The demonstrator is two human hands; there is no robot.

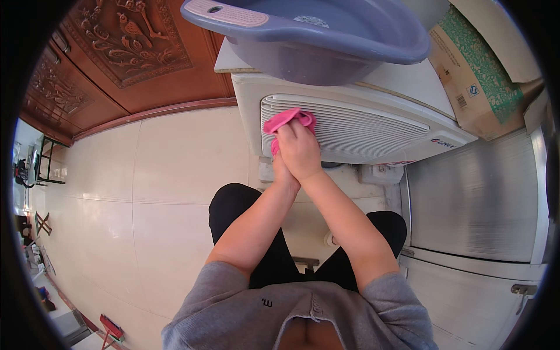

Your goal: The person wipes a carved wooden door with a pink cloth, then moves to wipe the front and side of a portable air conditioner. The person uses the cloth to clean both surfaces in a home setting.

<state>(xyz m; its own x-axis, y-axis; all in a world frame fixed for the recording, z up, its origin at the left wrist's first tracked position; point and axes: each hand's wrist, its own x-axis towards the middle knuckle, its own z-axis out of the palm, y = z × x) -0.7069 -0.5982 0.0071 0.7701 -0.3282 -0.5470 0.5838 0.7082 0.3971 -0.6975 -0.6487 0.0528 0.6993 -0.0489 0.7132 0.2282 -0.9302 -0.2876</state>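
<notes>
A crumpled pink cloth (291,117) is bunched in my two hands in front of the slatted grille (372,127) of a white Gree air-conditioner outdoor unit (249,100). My right hand (301,151) lies over the left, with its fingers closed on the cloth. Below it, my left hand (282,168) is largely covered, and a fold of pink shows at its fingers. My wrists cross closely. Whether the cloth presses on the slats or hangs just before them, I cannot tell.
A blue-purple plastic tub (306,57) stands on a white board (407,83) atop the unit. Right of it are a cardboard box (477,83) and a metal cabinet (472,197). Carved wooden doors (131,48) rise at the left. Concrete blocks (380,174) support the unit above the tiled floor (175,162).
</notes>
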